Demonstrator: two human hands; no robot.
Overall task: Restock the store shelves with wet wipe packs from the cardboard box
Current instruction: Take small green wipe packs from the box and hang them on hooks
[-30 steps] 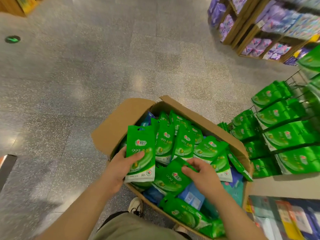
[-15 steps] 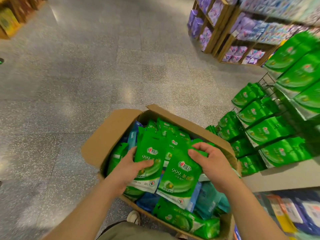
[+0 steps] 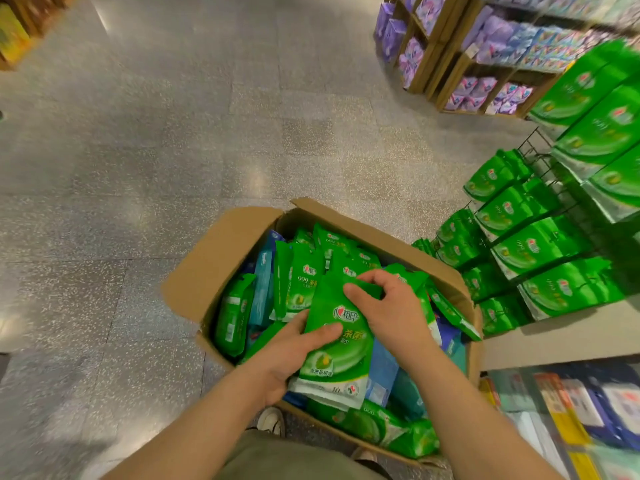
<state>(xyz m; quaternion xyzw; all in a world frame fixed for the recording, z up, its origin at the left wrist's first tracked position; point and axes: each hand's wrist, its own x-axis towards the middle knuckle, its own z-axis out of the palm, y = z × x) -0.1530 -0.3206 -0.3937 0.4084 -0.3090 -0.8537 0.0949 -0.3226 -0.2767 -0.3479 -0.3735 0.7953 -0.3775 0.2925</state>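
Note:
An open cardboard box (image 3: 221, 251) on the floor holds several green wet wipe packs and some blue ones. Over the box, my left hand (image 3: 294, 348) grips a small stack of green packs (image 3: 341, 355) from the left, thumb across the front. My right hand (image 3: 384, 306) pinches the top edge of the front pack in that stack. More green packs (image 3: 301, 282) stand upright in the box behind the hands. To the right, wire hooks carry rows of hanging green packs (image 3: 540, 251).
Wooden shelves with purple packs (image 3: 474, 88) stand at the far right. A low shelf of mixed packets (image 3: 571, 410) lies at the lower right, beside the box. Grey speckled floor (image 3: 173, 133) spreads to the left and ahead. My shoe (image 3: 272, 420) shows below the box.
My right hand has brought its green pack onto the one in my left hand, forming a stack. The view has shifted, with the box lower and the hanging rack closer.

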